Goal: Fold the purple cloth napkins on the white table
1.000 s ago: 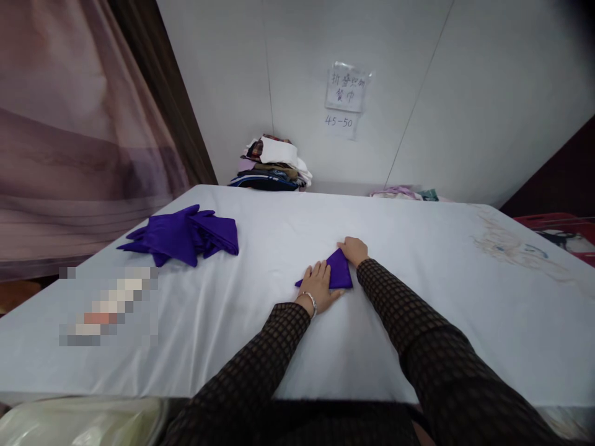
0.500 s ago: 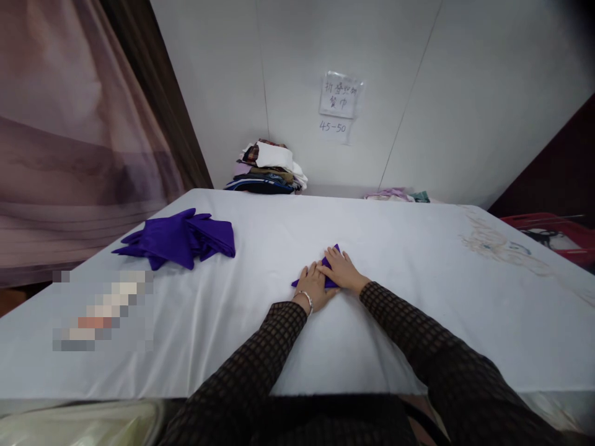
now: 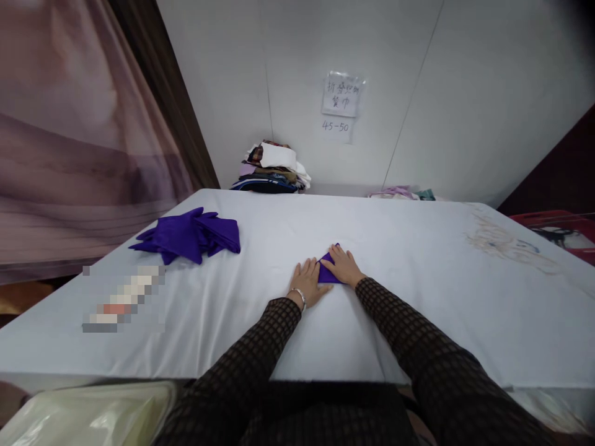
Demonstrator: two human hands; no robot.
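A small folded purple cloth (image 3: pixel 329 273) lies on the white-covered table (image 3: pixel 409 248) in the middle. On its left part rests my left hand (image 3: pixel 307 282), flat with the fingers spread and a bracelet at the wrist. My right hand (image 3: pixel 343 266) presses flat on its right part, fingers stretched out. Between the two hands a piece of the purple cloth shows; the rest is covered. A loose heap of purple cloth (image 3: pixel 186 235) lies on the left of the table.
A pile of folded clothes (image 3: pixel 274 167) stands behind the table's far edge. Further right are lilac and green cloths (image 3: pixel 400 192). A blurred-out item (image 3: pixel 125 300) lies at the left. A red basket (image 3: pixel 571 241) is at the far right.
My left hand has slid left, away from my right hand, so more of the folded purple cloth shows between them. The view has shifted slightly.
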